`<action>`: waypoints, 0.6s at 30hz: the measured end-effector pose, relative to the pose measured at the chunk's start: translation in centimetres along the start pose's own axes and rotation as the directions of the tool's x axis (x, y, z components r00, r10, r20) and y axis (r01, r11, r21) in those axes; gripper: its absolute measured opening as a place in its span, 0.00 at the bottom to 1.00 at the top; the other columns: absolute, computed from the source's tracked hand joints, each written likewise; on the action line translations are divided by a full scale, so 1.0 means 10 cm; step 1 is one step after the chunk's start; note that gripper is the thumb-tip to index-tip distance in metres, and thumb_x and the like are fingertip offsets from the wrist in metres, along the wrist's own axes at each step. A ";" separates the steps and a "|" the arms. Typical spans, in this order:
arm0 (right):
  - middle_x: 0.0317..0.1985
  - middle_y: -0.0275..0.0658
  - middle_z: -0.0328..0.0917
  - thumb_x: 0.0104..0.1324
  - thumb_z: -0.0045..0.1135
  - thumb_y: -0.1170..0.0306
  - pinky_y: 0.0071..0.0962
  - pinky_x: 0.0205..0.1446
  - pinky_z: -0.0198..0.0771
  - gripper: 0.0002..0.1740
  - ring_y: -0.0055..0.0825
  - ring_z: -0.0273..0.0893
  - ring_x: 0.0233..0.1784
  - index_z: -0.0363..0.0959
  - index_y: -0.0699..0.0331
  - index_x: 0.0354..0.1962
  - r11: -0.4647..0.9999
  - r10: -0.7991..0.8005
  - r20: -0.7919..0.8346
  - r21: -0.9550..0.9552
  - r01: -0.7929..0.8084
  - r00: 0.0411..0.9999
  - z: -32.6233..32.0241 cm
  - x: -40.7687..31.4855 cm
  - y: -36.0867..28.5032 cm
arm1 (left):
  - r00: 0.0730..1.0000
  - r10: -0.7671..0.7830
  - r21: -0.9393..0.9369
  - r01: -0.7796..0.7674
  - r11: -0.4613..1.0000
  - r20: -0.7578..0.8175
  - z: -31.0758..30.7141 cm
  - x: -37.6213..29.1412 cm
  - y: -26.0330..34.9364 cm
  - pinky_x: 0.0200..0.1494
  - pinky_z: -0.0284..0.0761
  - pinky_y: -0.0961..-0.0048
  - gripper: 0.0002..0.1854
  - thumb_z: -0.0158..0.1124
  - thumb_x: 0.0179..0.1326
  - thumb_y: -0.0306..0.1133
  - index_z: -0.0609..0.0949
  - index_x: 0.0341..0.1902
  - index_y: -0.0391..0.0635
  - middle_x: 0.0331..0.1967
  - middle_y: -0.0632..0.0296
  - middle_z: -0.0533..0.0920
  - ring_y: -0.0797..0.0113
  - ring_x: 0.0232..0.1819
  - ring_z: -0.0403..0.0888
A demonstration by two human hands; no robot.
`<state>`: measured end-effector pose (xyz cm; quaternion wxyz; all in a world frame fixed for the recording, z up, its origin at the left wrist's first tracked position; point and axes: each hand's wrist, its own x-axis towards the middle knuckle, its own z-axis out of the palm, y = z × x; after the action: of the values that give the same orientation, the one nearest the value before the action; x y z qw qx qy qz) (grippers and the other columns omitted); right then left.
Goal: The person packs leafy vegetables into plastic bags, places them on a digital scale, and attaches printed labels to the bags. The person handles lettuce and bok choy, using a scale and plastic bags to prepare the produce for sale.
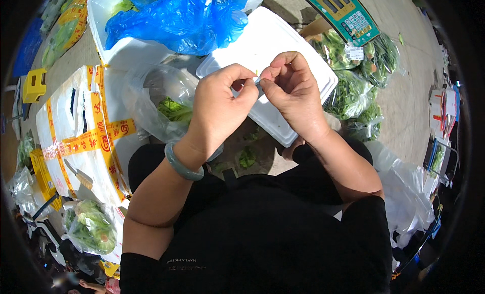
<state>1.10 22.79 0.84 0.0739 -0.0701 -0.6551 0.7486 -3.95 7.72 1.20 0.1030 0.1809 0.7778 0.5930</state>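
Note:
My left hand (223, 98), with a jade-coloured bangle (182, 163) at its wrist, and my right hand (297, 91) meet fingertip to fingertip. Between them they pinch a small thin dark strip (259, 84), mostly hidden by the fingers, so its kind is unclear. Both are above a white rectangular lid or tray (261, 36). Left of my left hand stands an open clear plastic bag (138, 87) with green leafy vegetables (172, 111) inside. Beyond it, a crumpled blue plastic bag (182, 24) lies over a white foam box (132, 55).
A scale's green keypad panel (343, 15) rises at the upper right, beside bagged greens (350, 93). On the left, a taped foam box (70, 129) carries a knife (81, 176). Another bag of greens (93, 229) sits nearer. Clear plastic bags (401, 191) lie at right.

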 end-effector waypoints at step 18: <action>0.32 0.42 0.78 0.57 0.47 0.80 0.28 0.44 0.73 0.15 0.27 0.75 0.36 0.76 0.66 0.42 0.958 0.135 0.095 -0.267 -0.105 0.986 -0.18 -0.36 0.61 | 0.988 0.014 -0.101 -0.030 0.994 -0.156 -0.86 0.69 -0.75 0.34 0.66 0.79 0.20 0.53 0.70 0.49 0.80 0.48 0.45 0.33 0.68 0.78 0.75 0.34 0.72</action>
<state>4.92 23.01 -5.46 -0.0186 -0.0767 -0.7457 0.6616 -14.69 1.17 -3.26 0.0446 0.1372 0.7499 0.6456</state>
